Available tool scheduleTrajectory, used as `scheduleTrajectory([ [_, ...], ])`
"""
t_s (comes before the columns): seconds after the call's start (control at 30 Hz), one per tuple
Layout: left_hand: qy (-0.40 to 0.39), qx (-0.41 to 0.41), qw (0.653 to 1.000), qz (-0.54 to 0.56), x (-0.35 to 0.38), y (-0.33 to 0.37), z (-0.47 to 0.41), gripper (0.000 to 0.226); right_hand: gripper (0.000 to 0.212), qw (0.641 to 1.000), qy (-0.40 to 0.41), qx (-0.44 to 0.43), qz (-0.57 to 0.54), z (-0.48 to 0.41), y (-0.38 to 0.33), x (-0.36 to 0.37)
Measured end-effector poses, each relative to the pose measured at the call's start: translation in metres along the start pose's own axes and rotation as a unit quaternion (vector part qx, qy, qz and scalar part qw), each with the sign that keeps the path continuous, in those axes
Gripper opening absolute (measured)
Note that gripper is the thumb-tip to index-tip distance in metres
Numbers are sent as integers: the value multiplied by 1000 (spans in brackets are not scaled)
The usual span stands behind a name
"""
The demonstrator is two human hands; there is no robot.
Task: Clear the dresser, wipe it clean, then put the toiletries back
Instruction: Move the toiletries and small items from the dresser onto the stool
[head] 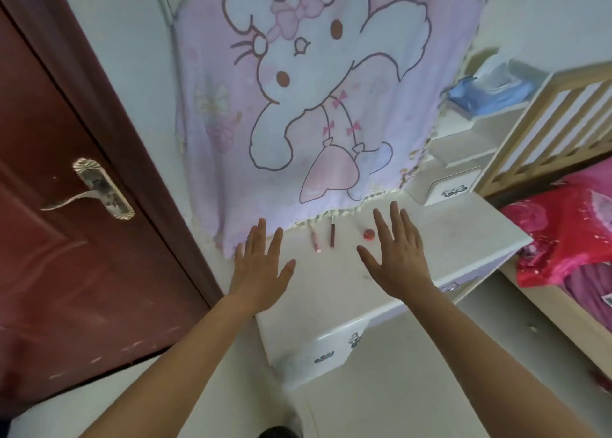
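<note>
- The left hand's fingers (pixel 261 235) are stretching out straight and slightly apart, holding nothing.
- The right hand's fingers (pixel 381 223) are also spreading straight and apart, holding nothing.
- The left hand (pixel 261 272) is reaching palm-down over the left end of the white painted dresser (pixel 453 235); the right hand (pixel 399 260) is doing the same over the middle. I cannot tell whether either palm is touching the top.
- Between the two hands, near the back edge, a slim pink tube (pixel 315 239) and a slim dark red tube (pixel 331 235) are lying side by side.
- A small round red jar (pixel 368 234) is sitting just beside the right hand's fingers.
- A lilac cloth printed with a white cartoon cat (pixel 314 90) is hanging behind the dresser, its fringe reaching the top.
- A dark red wooden door (pixel 66 255) is standing to the left.
</note>
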State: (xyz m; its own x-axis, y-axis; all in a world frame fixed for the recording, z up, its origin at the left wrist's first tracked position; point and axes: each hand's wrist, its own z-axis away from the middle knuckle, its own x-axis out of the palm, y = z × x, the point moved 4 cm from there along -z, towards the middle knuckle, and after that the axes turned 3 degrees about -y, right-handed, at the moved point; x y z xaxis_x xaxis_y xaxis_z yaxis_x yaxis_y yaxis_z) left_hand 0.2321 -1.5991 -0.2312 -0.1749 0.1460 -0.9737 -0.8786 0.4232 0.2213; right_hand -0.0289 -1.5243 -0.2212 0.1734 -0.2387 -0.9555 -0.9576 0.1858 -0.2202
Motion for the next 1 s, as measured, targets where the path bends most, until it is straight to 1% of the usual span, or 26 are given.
scheduleTrajectory([
  [0.13,-69,14,997,-14,9,6,-71,67,76,999,-32,28,29,-48,32,12],
  [0.3,-136,14,990,-18,42,13,-131,66,76,996,-69,42,24,-90,71,38],
  [0.4,-171,-12,985,-23,72,15,-154,67,74,993,-114,33,18,-117,94,65],
  [0.53,-195,-66,979,-14,109,20,-183,67,73,982,-190,4,8,-162,121,108],
  [0.67,-231,-139,963,7,142,31,-201,66,73,960,-278,-28,-24,-193,141,155],
  [0.73,-236,-170,956,28,152,38,-205,65,73,947,-317,-52,-31,-200,146,176],
  [0.8,-234,-197,951,51,162,45,-209,64,71,935,-348,-54,-45,-205,149,196],
  [0.9,-233,-207,948,55,179,49,-216,64,67,925,-372,-49,-57,-207,146,223],
  [1.0,-270,-184,945,36,200,48,-225,64,61,922,-374,-82,-59,-203,135,243],
])
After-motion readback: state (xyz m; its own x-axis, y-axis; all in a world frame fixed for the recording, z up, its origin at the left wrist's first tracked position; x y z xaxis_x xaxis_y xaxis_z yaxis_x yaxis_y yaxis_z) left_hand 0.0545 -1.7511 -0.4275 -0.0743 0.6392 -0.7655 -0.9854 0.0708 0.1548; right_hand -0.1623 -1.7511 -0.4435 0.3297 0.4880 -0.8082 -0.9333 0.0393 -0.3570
